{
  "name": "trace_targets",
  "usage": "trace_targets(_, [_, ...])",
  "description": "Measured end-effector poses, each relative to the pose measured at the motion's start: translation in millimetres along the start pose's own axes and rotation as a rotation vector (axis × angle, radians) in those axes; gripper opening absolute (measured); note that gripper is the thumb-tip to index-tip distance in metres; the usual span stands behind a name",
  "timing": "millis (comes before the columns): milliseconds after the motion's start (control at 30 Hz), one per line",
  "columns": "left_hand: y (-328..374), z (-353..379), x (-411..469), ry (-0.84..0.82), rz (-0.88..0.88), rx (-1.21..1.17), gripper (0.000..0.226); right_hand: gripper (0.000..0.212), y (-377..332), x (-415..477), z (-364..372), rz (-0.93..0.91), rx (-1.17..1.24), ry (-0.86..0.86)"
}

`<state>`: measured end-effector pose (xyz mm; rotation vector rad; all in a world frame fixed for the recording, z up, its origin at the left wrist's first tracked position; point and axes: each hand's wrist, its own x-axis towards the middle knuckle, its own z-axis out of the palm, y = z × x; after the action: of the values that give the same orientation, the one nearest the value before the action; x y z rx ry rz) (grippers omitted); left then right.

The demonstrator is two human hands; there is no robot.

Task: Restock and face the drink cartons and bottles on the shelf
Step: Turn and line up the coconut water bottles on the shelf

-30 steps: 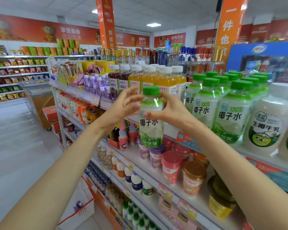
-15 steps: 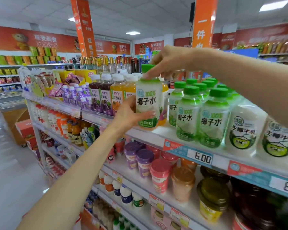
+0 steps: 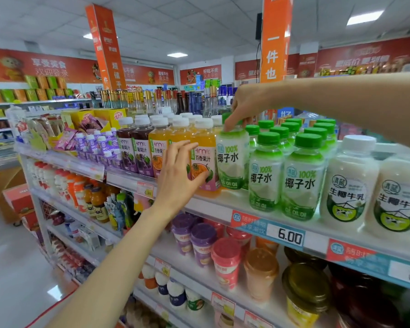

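The clear, green-capped plastic coconut-water bottle (image 3: 231, 159) stands at the front of the white top shelf (image 3: 211, 205), the right hand (image 3: 242, 107) pinching its cap from 12 o'clock. Full, it is probably weighty and smooth-walled; its waist offers a surer hold. At its 9 o'clock the left hand (image 3: 181, 171) hovers, fingers (image 3: 189, 147) spread, holding nothing. Label: "100% 椰子水"; the price tag (image 3: 285, 236) reads "6.00".

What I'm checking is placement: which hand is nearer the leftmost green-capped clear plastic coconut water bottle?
Right. The right hand pinches the green cap of the coconut water bottle from above; the left hand hovers loosely to its left, in front of the orange juice bottle.
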<state>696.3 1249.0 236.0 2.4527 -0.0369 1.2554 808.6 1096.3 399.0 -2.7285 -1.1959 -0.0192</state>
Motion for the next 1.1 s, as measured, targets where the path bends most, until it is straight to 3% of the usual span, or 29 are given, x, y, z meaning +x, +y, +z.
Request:
trace_targets(167, [-0.4, 2.3, 6.6, 0.01, 0.061, 0.053, 0.056, 0.038, 6.0, 4.7, 16.9, 0.043, -0.034, -0.055])
trace_targets(400, [-4.4, 8.0, 4.6, -0.046, 0.016, 0.013, 0.052, 0.031, 13.6, 10.5, 19.0, 0.041, -0.016, -0.086])
trace_targets(567, [-3.8, 11.5, 2.7, -0.068, -0.015, -0.071, 0.048, 0.041, 20.8, 10.3, 9.1, 0.023, -0.052, -0.174])
trace_targets(600, [-2.4, 12.6, 1.4, -0.072, -0.018, -0.079, 0.047, 0.044, 24.7, 10.2, 3.3, 0.018, -0.039, -0.151])
trace_targets(700, [3.5, 17.0, -2.1, -0.063, -0.004, -0.083, 0.041, 0.034, 45.6, 11.0, -18.1, 0.02, 0.079, 0.159])
trace_targets(767, [8.6, 20.1, -3.4, -0.05, 0.041, -0.067, 0.038, 0.021, 56.7, 9.0, -18.9, 0.017, 0.037, 0.121])
trace_targets(867, [15.6, 21.2, 0.5, -0.049, 0.151, 0.003, 0.035, 0.03, 62.4, 9.0, -3.9, 0.045, 0.036, -0.077])
trace_targets(967, [22.7, 17.8, 12.5, -0.047, 0.269, 0.118, 0.035, 0.043, 60.8, 13.9, 8.6, 0.032, 0.009, -0.076])
trace_targets(1100, [29.7, 11.9, 27.0, -0.08, 0.364, 0.2, 0.038, 0.039, 59.1, 16.8, 17.4, 0.002, -0.024, -0.031])
